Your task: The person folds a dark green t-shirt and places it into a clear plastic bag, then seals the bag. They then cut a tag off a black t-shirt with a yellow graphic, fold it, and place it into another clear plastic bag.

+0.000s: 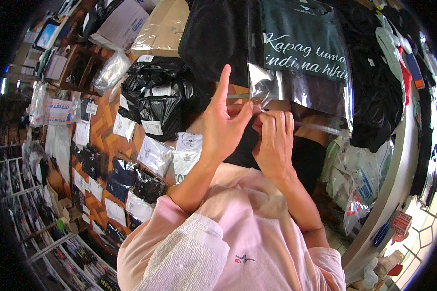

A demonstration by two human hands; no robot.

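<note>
In front of me lies a clear plastic bag (301,89) with a folded dark shirt (306,22) inside, white script lettering across it. My left hand (223,123) is at the bag's lower left corner. Its index finger points straight up, while the thumb presses at the plastic edge with the other fingers mostly hidden behind. Close beside it, my right hand (275,140) has its fingers curled and pinched at the bag's lower edge. What exactly lies between those fingertips is too small to make out. Black cloth (213,43) is spread left of the bag.
To the left are a black plastic parcel (155,97), a cardboard box (161,26) and several packed garments (155,155) on the patterned wooden floor (102,126). Dark garments (378,97) hang over the right side, above crumpled clear plastic bags (357,169). A white towel (189,257) hangs over my left side.
</note>
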